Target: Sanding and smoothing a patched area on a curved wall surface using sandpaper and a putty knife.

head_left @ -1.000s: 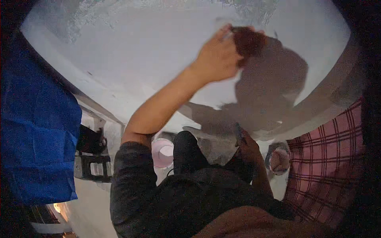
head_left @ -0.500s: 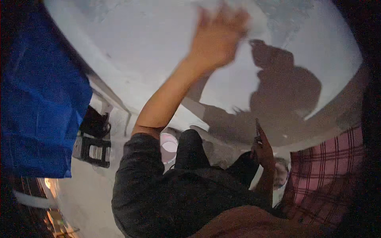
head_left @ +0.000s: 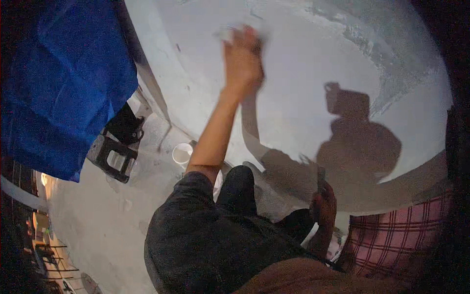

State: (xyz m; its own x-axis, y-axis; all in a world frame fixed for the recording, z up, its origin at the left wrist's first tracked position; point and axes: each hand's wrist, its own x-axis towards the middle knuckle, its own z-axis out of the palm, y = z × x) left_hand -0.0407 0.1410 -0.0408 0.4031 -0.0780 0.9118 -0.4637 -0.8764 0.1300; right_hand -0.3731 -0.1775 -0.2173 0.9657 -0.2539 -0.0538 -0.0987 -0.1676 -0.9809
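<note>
My left arm stretches up to a pale wall point(head_left: 303, 63), whose upper right carries a rough grey patch point(head_left: 377, 59). My left hand point(head_left: 243, 68) is at the wall surface, fingers closed around a thin, pale thing smeared by motion; its kind does not show. Lower right, my right hand point(head_left: 327, 198) is closed around a narrow flat-bladed tool point(head_left: 320, 176) seen nearly edge-on, its blade upright before the wall's shaded lower part. My shadow point(head_left: 360, 132) falls on the wall right of my left arm.
A blue sheet point(head_left: 73, 88) hangs at the left. Below it stand a dark plastic stool point(head_left: 115, 159) and a black item point(head_left: 128, 125). A white round container point(head_left: 182, 153) is beside my left forearm. Pink checked cloth point(head_left: 401, 235) lies at the lower right.
My left hand has moved left and slightly down along the wall, its fingers now closer together. The view has shifted, showing more of the grey patch and floor. The right hand still grips the tool.
</note>
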